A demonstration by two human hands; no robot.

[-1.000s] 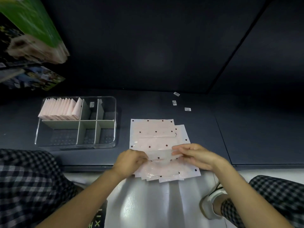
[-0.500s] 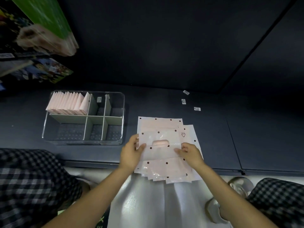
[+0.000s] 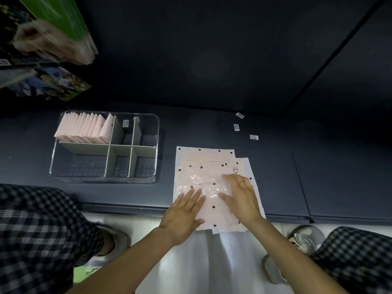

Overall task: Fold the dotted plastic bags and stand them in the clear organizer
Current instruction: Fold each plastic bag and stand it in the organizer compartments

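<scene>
While both hands lie flat with straight fingers, the left hand (image 3: 184,216) and right hand (image 3: 240,197) press the dotted plastic bags (image 3: 209,166) stacked at the counter's (image 3: 318,177) near edge. Left of them stands the clear organizer (image 3: 156,149) (folded bags (image 3: 83,129) fill its far-left compartment).

A shop or stockroom is suggested. A low, dark shelf base (image 3: 212,128) is seen beneath a dark back panel, and three small barcode stickers (image 3: 254,137) are stuck on it at the far right. Boxed goods with colourful printed packaging (image 3: 53,28) are shelved at the far left. Near the left, a clear organizer (image 3: 63,175) with dividers is set out, one far compartment filled with folded pink bags (image 3: 84,129). A stack of dotted plastic bags (image 3: 201,158) is laid at the near edge. A pale, glossy floor (image 3: 212,262) is visible below.
</scene>
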